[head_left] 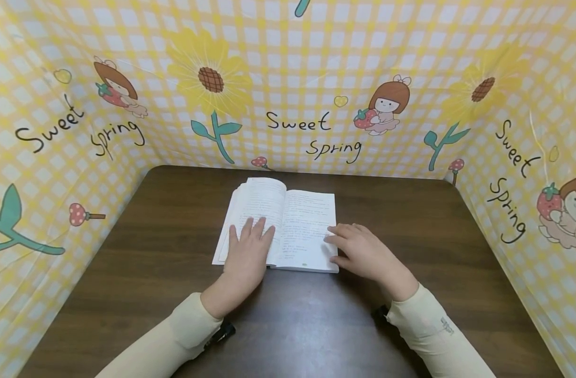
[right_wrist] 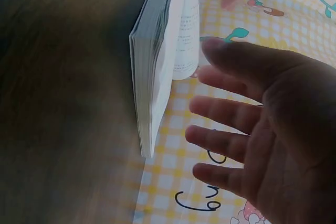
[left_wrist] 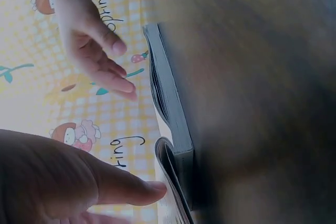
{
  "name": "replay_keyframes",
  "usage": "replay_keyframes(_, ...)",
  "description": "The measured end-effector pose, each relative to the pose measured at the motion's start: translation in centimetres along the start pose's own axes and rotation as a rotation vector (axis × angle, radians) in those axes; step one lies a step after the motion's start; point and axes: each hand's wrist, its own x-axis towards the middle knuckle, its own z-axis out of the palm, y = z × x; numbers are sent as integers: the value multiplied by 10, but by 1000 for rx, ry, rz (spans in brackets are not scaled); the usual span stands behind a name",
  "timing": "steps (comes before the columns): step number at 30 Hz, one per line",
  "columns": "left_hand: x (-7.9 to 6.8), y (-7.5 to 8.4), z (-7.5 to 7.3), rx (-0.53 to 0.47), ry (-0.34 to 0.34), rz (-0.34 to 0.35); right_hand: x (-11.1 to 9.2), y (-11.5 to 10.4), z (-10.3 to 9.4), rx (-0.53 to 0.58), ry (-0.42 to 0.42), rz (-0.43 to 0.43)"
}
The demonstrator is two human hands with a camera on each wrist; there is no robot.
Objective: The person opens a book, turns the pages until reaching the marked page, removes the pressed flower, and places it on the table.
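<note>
An open paperback book (head_left: 307, 220) lies on the dark wooden table, printed pages facing up. Its left-hand pages bulge up and overlap loosely at the outer edge. My left hand (head_left: 247, 252) rests on the left page with fingers spread; in the left wrist view its thumb (left_wrist: 144, 191) touches the page near the lower edge. Beside the book's right edge is my right hand (head_left: 368, 254), its fingertips over the margin in the head view. The right wrist view shows its fingers (right_wrist: 223, 142) apart and relaxed, above the book's block of pages (right_wrist: 149, 77), with nothing in them.
The brown table (head_left: 174, 210) stretches around the book. A yellow checked cloth (head_left: 297, 79) with flowers and cartoon girls stands as walls at the back and both sides. Black wrist straps (head_left: 220, 334) show below both sleeves.
</note>
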Motion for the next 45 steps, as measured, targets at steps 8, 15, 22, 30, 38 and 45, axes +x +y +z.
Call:
replay_keyframes(8, 1, 0, 1, -53, -115, 33, -3, -2, 2, 81, -167, 28)
replay_keyframes(15, 1, 0, -1, -89, -102, 46, -5, -1, 8, 103, -201, 23)
replay_keyframes(22, 1, 2, -1, -101, -104, 45, -7, 0, 8, 68, -157, -38)
replay_keyframes(30, 0, 2, 3, -99, -91, 42, -5, -4, 8, -33, 11, -213)
replay_keyframes(38, -1, 3, 6, -130, -76, 200, -2, -6, 8, -76, 65, -225)
replay_keyframes(45, -1, 4, 6, -171, -153, 223, 0, -4, 0, -129, 157, -208)
